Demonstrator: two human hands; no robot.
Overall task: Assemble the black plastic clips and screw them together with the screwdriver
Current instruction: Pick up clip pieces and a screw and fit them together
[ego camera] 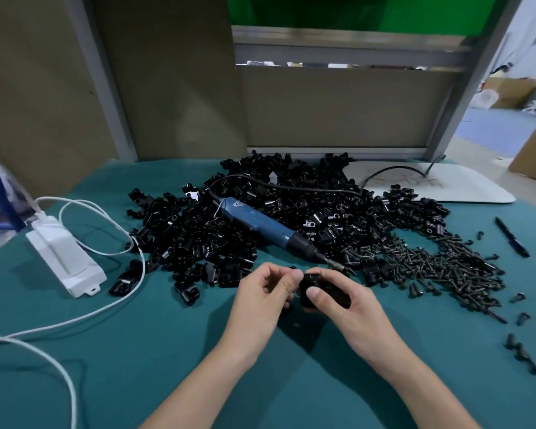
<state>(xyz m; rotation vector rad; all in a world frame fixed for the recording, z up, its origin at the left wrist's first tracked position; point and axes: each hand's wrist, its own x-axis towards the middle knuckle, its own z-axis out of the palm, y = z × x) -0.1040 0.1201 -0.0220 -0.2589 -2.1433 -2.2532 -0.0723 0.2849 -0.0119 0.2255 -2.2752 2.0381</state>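
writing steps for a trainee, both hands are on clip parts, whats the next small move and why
Probably seat the small black piece into the black clip. The left hand pinches that piece beside the clip, which the right hand grips, and the screwdriver lies unheld on the pile.

Glossy black plastic clips (217, 230), dull dark metal screws (446, 267), matt teal cloth (167, 351), smooth blue plastic screwdriver (260, 222), white plastic box (64, 258)

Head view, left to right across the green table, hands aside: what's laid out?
White power adapter → pile of black plastic clips → heap of black screws → black pen. The blue screwdriver lies on the clip pile, so it is unranked.
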